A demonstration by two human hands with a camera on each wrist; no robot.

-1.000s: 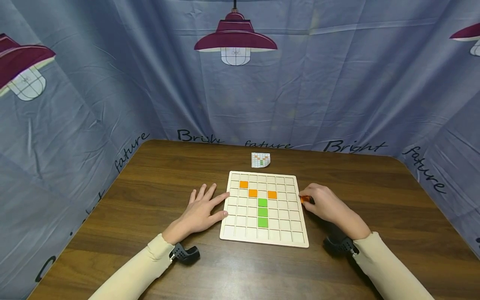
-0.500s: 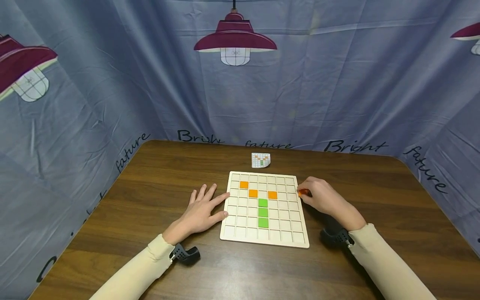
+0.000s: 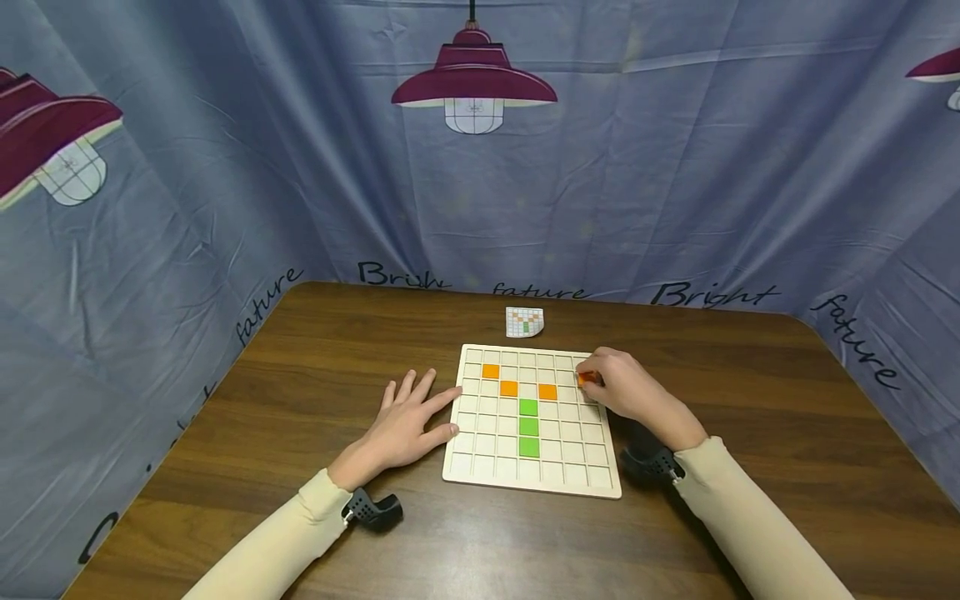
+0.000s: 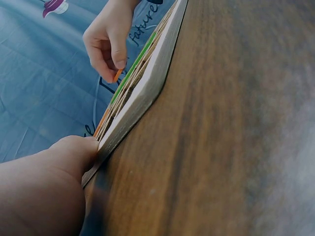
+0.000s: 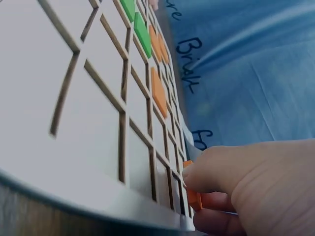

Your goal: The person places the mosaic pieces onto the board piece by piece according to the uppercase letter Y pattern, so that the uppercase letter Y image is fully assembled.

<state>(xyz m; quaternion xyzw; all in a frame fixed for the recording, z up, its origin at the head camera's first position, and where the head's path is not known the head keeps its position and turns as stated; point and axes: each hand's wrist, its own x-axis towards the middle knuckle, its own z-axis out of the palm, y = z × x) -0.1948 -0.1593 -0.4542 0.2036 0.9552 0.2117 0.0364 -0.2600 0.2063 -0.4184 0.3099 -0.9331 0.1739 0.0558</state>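
Observation:
A pale grid board [image 3: 495, 467] lies on the table, with three orange tiles and three green tiles in its cells. One orange tile [image 3: 491, 372] is at the upper left, another orange tile [image 3: 547, 392] right of the middle. The green tiles [image 3: 528, 427] form a column. My right hand [image 3: 633, 392] pinches a further orange tile [image 5: 193, 194] between thumb and fingers over the board's upper right part. My left hand [image 3: 405, 427] lies flat with spread fingers, its index finger and thumb touching the board's left edge.
Behind the board lies a small paper card [image 3: 524, 322] printed with a coloured grid pattern. The wooden table [image 3: 750, 375] reaches back to a blue curtain [image 3: 637, 167]. A black camera band sits on each wrist.
My right hand has moved left and away from me, carrying the orange tile from beside the board's right edge to above its right columns. The left hand has stayed in place.

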